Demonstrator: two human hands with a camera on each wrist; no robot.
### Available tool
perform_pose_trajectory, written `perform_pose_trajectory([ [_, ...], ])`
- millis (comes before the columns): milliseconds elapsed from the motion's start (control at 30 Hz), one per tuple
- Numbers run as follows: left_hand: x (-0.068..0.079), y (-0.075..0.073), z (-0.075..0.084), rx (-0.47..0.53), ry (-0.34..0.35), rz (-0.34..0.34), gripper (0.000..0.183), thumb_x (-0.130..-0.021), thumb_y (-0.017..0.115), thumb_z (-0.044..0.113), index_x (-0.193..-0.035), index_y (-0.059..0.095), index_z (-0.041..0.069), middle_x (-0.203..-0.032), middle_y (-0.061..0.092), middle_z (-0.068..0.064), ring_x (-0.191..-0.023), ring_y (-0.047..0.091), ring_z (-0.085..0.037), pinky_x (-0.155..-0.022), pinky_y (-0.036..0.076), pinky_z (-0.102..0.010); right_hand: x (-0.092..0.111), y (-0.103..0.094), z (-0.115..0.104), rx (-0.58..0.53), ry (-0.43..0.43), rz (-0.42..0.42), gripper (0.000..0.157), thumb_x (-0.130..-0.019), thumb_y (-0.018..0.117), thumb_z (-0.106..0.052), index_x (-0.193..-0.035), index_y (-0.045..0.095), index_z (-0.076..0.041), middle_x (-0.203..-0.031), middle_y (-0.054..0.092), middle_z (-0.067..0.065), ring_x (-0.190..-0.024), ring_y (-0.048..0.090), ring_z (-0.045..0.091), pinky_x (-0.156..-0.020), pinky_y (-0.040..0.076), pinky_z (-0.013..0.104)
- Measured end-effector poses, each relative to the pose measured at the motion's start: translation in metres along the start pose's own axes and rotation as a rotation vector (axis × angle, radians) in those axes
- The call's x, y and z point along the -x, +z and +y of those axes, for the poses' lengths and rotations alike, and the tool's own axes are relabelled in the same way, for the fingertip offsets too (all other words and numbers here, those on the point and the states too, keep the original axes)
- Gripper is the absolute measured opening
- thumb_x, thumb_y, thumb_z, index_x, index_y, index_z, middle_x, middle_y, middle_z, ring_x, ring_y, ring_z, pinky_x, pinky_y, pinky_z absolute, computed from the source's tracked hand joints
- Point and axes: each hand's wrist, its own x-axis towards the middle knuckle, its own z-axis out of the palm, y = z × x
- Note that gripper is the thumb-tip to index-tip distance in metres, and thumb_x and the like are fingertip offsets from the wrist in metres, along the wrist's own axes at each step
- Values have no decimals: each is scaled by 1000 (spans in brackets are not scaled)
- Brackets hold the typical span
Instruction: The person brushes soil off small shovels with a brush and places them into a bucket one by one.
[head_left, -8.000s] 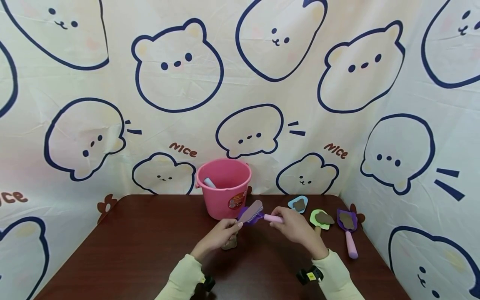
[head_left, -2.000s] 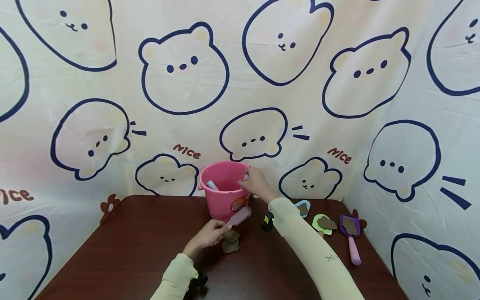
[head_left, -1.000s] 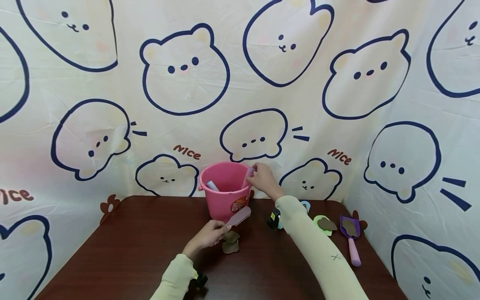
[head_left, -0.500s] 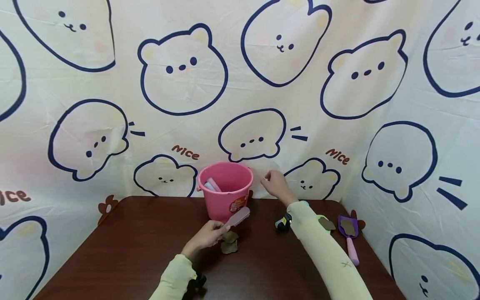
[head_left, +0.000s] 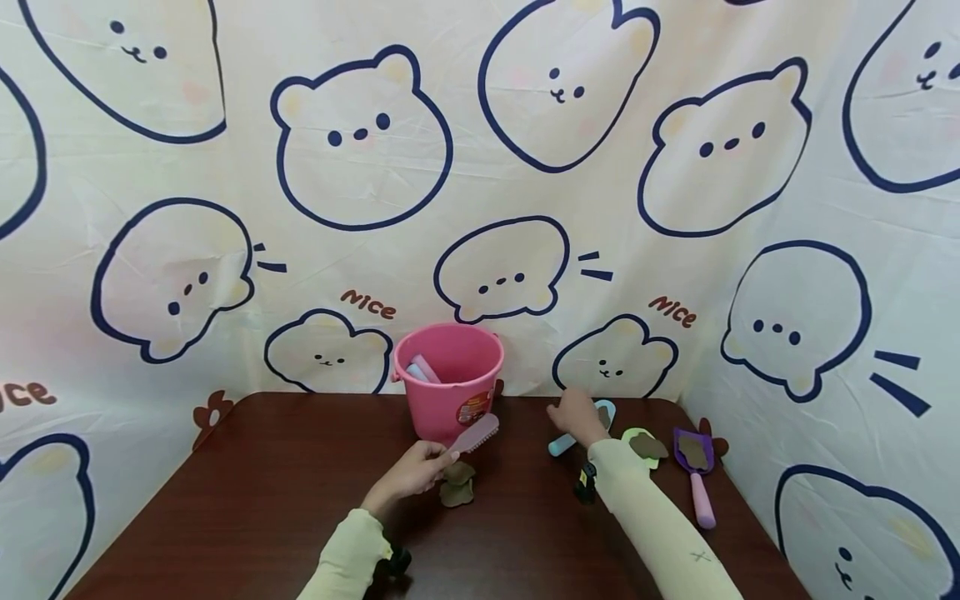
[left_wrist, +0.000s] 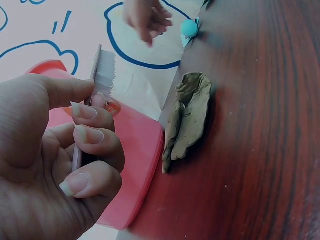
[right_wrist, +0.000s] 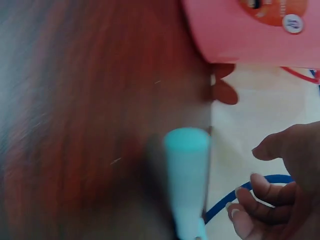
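While the left hand [head_left: 414,469] grips a brush [head_left: 476,434], the right hand [head_left: 581,413] hovers, fingers loosely parted.

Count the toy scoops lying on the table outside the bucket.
3: the blue scoop near the right hand, the green scoop partly behind the right sleeve, and the purple scoop rightmost. That sleeve could be hiding another.

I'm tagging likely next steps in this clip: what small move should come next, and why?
Probably the right hand should grip the light-blue shovel by its handle. That hand is close to it and holds nothing, brown material lies on the shovel's blade, and the left hand holds a brush that could scrape it.
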Motion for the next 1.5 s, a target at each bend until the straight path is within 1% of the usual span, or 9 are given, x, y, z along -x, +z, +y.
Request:
perform_pose_trajectory([
  [267, 0, 0, 0, -4, 7, -15, 40, -105, 57, 26, -94, 59, -12, -62, 47, 0, -46, 38, -10, -46, 34, -24, 11, 16, 12, 118, 116, -85, 49, -96, 65, -24, -53, 44, -14, -50, 40, -1, -48, 45, 16, -48, 36, 28],
  [567, -2, 0, 1, -15, 39, -32, 40, -105, 56, 24, -89, 54, -13, -62, 45, 0, -45, 36, -9, -45, 32, -24, 18, 19, 12, 92, 160, -110, 45, -93, 68, -17, -53, 48, -11, -51, 50, 5, -45, 53, 18, -43, 40, 27],
  [700, -2, 0, 0, -8, 37, -28, 38, -106, 56, 24, -88, 55, -10, -62, 44, 0, -46, 37, -10, -45, 33, -24, 18, 20, 15, 83, 195, -107, 29, -93, 68, -16, -87, 60, 11, -66, 57, 13, -52, 59, 22, -45, 45, 29],
  [833, -1, 1, 0, 3, 26, -23, 36, -106, 55, 24, -88, 56, -7, -63, 45, 0, -46, 37, -11, -45, 33, -25, 18, 20, 18, 40, 273, -118, 56, -94, 66, -14, -127, 38, 22, -76, 58, 18, -61, 61, 26, -52, 47, 34],
  [1100, -1, 1, -1, 3, 27, -18, 36, -106, 55, 23, -89, 56, -9, -62, 44, -1, -46, 37, -12, -45, 33, -25, 20, 10, 26, 48, 325, -177, 76, -94, 68, -19, -139, 26, 24, -94, 62, 25, -80, 62, 35, -72, 51, 47],
  [1167, -1, 1, -1, 1, 28, -17, 37, -106, 55, 23, -89, 56, -10, -62, 44, -2, -46, 37, -11, -45, 33, -25, 21, 8, 29, 55, 298, -191, 61, -94, 67, -18, -131, 40, 22, -94, 59, 24, -75, 59, 32, -67, 49, 44],
  [1267, -1, 1, -1, -4, 29, -13, 37, -106, 55, 24, -90, 57, -10, -62, 44, -1, -46, 37, -11, -45, 33, -25, 25, 6, 33, 47, 257, -205, 23, -93, 66, -14, -93, 59, 8, -81, 51, 14, -65, 50, 25, -60, 42, 38],
  [1367, -1, 1, 0, -6, 24, -10, 37, -106, 55, 24, -91, 57, -9, -63, 45, -1, -46, 38, -12, -46, 34, -25, 29, 4, 35, 31, 240, -220, 33, -93, 65, -14, -66, 47, -10, -68, 40, 5, -59, 42, 20, -58, 36, 35],
  [1500, -1, 1, 1, -7, 18, -11, 37, -106, 55, 24, -91, 58, -10, -63, 46, -1, -46, 38, -12, -46, 34, -25, 32, 4, 37, 37, 239, -243, 40, -95, 64, -16, -60, 42, -14, -60, 37, 1, -55, 38, 17, -56, 35, 32],
])
